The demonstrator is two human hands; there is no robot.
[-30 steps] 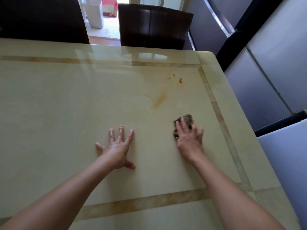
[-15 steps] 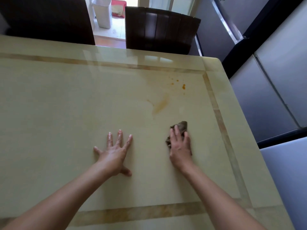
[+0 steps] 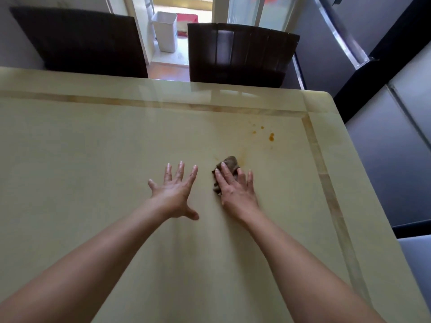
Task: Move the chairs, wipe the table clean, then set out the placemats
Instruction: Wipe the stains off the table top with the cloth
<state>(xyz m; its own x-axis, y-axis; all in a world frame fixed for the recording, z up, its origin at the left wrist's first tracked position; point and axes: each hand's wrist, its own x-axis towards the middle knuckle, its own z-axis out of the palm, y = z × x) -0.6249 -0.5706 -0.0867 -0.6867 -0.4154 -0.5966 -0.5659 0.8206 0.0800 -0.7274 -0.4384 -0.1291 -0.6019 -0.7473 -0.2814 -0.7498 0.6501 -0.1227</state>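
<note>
1. Bench (image 3: pixel 70 159): pale cream, glossy top with a tan inlaid band round the border. We log two bare forearms reaching across its near part.
2. Left hand (image 3: pixel 173 194): laid flat on the bench, its fingers (image 3: pixel 179 170) straight and spread wide, holding nothing.
3. Right hand (image 3: pixel 235 192): just beside the left one. Its fingers (image 3: pixel 227 173) are straight and press down on a cloth, not curled round it.
4. Cloth (image 3: pixel 229 162): small, dark brown and bunched. It lies on the bench under the right fingers, its far end showing past the fingertips.
5. Smear (image 3: pixel 243 159): faint orange, at the cloth's far right edge.
6. Orange spots (image 3: pixel 271 137): a few, farther on toward the far right corner, apart from the cloth.
7. Left chair (image 3: pixel 81 40) and right chair (image 3: pixel 238 52): we count two, both dark, beyond the bench's far edge; the right one has a slatted back.
8. White bin (image 3: pixel 166 31): on the floor beyond the gap between the chairs.
</note>
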